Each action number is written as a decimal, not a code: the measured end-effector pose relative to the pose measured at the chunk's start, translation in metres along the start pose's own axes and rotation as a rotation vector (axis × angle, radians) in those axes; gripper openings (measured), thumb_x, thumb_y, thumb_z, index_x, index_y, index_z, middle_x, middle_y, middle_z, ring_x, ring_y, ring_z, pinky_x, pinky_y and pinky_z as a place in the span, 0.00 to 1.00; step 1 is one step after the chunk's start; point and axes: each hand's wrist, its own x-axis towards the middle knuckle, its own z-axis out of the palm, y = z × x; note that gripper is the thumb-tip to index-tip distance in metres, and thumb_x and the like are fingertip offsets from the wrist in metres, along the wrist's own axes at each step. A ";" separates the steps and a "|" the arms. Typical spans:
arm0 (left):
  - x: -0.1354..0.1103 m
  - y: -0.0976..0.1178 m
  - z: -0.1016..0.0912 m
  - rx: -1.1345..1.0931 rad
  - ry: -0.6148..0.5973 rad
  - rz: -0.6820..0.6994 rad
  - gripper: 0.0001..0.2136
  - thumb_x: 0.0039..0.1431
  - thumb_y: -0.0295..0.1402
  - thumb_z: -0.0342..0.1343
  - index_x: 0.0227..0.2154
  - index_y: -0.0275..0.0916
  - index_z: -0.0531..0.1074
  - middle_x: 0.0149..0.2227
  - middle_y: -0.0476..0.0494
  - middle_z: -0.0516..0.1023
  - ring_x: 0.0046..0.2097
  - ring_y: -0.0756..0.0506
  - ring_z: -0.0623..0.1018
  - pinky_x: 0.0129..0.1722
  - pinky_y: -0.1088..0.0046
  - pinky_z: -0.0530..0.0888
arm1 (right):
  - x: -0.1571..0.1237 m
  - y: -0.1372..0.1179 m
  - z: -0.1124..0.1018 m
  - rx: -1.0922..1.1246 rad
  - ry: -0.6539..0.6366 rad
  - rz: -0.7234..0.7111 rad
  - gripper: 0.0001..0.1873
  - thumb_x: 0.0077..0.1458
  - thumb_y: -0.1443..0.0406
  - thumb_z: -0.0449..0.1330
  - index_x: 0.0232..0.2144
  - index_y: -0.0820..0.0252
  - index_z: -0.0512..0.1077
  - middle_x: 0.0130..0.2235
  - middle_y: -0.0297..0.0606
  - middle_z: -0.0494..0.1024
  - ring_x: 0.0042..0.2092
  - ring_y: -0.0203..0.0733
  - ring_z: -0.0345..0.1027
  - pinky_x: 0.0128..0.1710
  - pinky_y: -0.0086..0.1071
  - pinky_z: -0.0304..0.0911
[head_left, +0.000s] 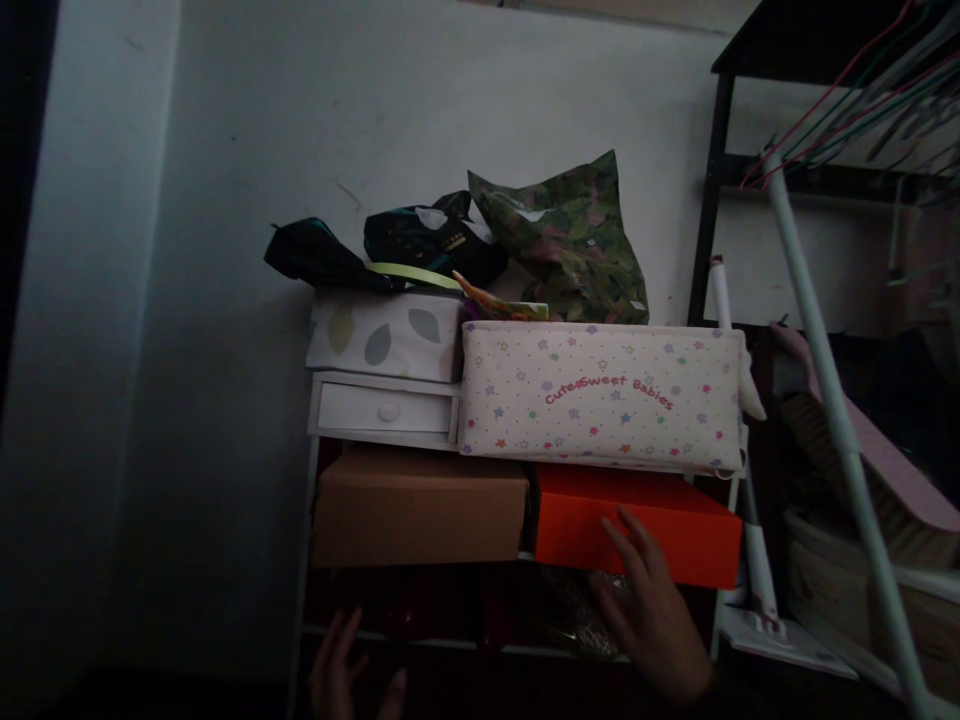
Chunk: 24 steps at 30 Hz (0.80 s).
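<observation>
My right hand (651, 610) is raised in front of an orange box (637, 515) on the shelf unit, fingers spread; whether the fingertips touch the box I cannot tell. Low in front of the shelf, my left hand (349, 672) has its fingers apart and holds nothing. Left of the orange box lies a brown cardboard box (420, 510). Above both sits a white fabric bin (600, 400) with printed stars and the words "Cute Sweet Babies". Dark red items and a shiny patterned one, partly hidden, are on the shelf below the boxes.
A small white drawer (386, 408) is under a leaf-patterned box (397, 338). Black packages (439, 240) and a camouflage-coloured bag (577, 240) rest on top. A pale pole (825, 390), hangers (862, 110), a pink-backed brush (885, 460) and a mop (772, 630) stand at right.
</observation>
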 end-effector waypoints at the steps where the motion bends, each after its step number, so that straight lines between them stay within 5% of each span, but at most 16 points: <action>1: 0.005 0.000 0.000 0.057 0.002 0.079 0.29 0.55 0.42 0.54 0.59 0.42 0.55 0.64 0.33 0.52 0.61 0.30 0.62 0.48 0.49 0.73 | 0.000 -0.017 0.001 0.072 -0.074 -0.010 0.31 0.59 0.60 0.50 0.62 0.48 0.46 0.66 0.42 0.45 0.65 0.47 0.46 0.61 0.49 0.53; 6: 0.014 0.003 -0.002 0.273 -0.063 0.238 0.36 0.58 0.37 0.53 0.65 0.47 0.40 0.68 0.35 0.40 0.66 0.29 0.50 0.58 0.38 0.58 | 0.021 -0.081 0.018 0.393 -0.266 0.046 0.37 0.57 0.61 0.53 0.64 0.49 0.41 0.68 0.40 0.43 0.67 0.46 0.41 0.64 0.48 0.47; 12: 0.016 0.016 -0.002 0.306 -0.142 0.230 0.36 0.60 0.35 0.50 0.65 0.50 0.33 0.70 0.40 0.31 0.68 0.32 0.43 0.61 0.40 0.53 | 0.060 -0.094 0.048 0.618 -0.220 0.205 0.42 0.54 0.60 0.55 0.64 0.53 0.38 0.67 0.47 0.42 0.53 0.44 0.65 0.55 0.46 0.61; 24: 0.035 0.006 0.003 0.188 -0.334 0.196 0.34 0.62 0.35 0.48 0.65 0.49 0.33 0.69 0.41 0.27 0.68 0.35 0.40 0.62 0.44 0.52 | 0.054 -0.104 0.060 0.528 -0.230 0.185 0.43 0.53 0.63 0.56 0.65 0.53 0.39 0.66 0.45 0.41 0.66 0.50 0.43 0.61 0.47 0.52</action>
